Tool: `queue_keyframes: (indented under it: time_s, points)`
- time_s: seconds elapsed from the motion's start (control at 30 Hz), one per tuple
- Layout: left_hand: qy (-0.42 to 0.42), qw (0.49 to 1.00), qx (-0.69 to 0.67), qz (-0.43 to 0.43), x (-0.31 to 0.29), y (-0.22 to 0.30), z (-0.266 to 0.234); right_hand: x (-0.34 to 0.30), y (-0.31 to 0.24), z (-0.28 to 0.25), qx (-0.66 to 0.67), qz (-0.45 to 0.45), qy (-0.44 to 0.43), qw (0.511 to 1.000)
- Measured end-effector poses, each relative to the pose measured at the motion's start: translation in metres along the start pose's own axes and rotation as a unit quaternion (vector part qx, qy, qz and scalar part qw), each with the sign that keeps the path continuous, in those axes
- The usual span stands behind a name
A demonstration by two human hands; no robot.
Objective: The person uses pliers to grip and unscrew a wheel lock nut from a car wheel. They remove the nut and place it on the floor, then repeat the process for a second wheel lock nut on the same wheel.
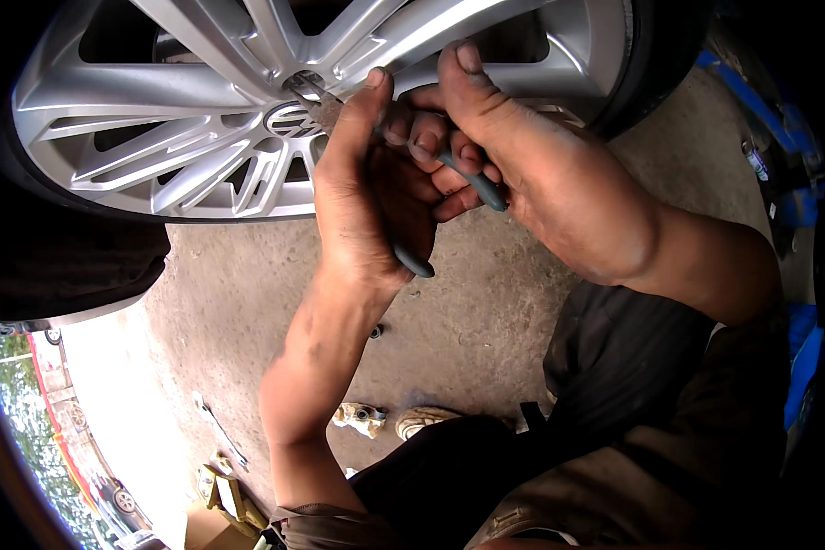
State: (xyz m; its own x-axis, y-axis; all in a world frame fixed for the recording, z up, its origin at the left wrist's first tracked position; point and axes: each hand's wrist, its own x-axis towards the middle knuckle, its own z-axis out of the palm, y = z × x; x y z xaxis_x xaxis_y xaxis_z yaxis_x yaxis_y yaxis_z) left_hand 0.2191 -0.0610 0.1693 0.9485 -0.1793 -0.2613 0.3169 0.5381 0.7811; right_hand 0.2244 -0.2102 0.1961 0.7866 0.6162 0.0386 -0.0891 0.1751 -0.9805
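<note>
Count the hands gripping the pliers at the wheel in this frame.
2. The left hand wraps one grey handle of the pliers, the right hand wraps the other, right beside it. The metal jaws reach the hub of the silver wheel. No other hands show.

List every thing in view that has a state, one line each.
Pliers: gripped by both hands, tips at the wheel hub.
Left hand: closed on one grey handle.
Right hand: closed on the other handle.
Alloy wheel: mounted in its tyre, upright.
Wrench: lying loose on the concrete.
</note>
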Motion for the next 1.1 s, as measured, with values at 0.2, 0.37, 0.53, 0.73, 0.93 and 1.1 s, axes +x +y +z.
queue_keyframes:
  time_s: [0.2, 0.37, 0.53, 0.73, 0.93, 1.1]
  points:
    - [-0.074, 0.996, -0.054, -0.011, 0.003, -0.003, -0.010, 0.001, 0.002, -0.004, 0.006, 0.058, 0.021, 0.998]
    - [-0.096, 0.993, -0.062, -0.033, 0.000, 0.000, -0.014, -0.002, -0.007, 0.004, 0.046, 0.068, 0.058, 0.995]
    - [-0.132, 0.987, -0.092, -0.025, 0.000, 0.001, -0.011, -0.003, 0.000, -0.002, 0.091, 0.060, 0.038, 0.993]
    - [-0.167, 0.976, -0.136, 0.012, 0.011, -0.012, -0.025, -0.009, -0.010, -0.009, 0.022, 0.168, 0.011, 0.985]
    - [-0.149, 0.971, -0.187, 0.011, 0.008, -0.012, -0.022, -0.016, -0.017, -0.011, 0.018, 0.259, -0.052, 0.964]
    - [-0.029, 0.989, -0.138, 0.035, 0.010, -0.003, -0.004, -0.013, -0.015, -0.016, -0.031, 0.273, -0.044, 0.961]
